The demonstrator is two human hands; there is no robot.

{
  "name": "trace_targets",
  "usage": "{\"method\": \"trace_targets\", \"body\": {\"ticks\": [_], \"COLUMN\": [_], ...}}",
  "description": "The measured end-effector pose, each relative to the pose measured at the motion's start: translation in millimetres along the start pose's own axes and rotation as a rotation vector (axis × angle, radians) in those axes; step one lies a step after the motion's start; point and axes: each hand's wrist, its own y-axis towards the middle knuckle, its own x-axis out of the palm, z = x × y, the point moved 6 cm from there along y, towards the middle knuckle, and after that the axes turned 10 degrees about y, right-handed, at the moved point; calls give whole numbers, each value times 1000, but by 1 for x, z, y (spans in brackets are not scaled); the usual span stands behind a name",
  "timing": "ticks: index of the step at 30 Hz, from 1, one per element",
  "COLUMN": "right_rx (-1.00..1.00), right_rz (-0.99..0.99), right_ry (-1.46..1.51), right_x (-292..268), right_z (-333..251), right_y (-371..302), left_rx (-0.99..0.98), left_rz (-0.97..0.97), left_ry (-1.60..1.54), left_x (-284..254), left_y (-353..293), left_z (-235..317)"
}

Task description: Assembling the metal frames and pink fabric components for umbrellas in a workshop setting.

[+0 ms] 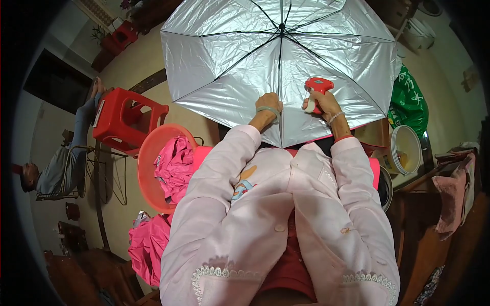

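The plainest writing stands on the green bag (410,111) at the right: large white characters (407,85), East Asian in form, run in a slanting line down its upper part. Creases in the bag bend the strokes, and the bag's upper left part is hidden behind the silver canopy (352,71).

A narrow pale label (98,113) sits on the left side of the red stool (116,121); whatever is printed on it is too small to read.

The red and white pistol-shaped tool (324,84) bears a small bluish patch (320,81) on top of its body, like a badge or sticker, its details too tiny to make out.
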Motion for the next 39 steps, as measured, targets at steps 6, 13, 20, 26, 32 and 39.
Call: {"method": "trace_targets", "body": {"ticks": [6, 13, 20, 26, 32, 39], "right_rx": [50, 70, 76, 78, 154, 166], "right_rz": [-28, -66, -71, -113, -160, -79], "right_ry": [130, 102, 114, 138, 112, 72], "right_x": [16, 12, 11, 20, 34, 50], "right_z": [8, 20, 26, 27, 38, 57], "right_y": [-2, 3, 5, 3, 1, 9], "left_rx": [-31, -26, -38, 13, -37, -136], "left_rz": [105, 201, 75, 92, 153, 119], "left_ry": [73, 117, 27, 7, -70, -443], "left_x": [-5, -1, 8, 13, 18, 52], "left_y": [17, 23, 11, 10, 19, 32], "left_z": [-14, -25, -5, -8, -13, -37]}}
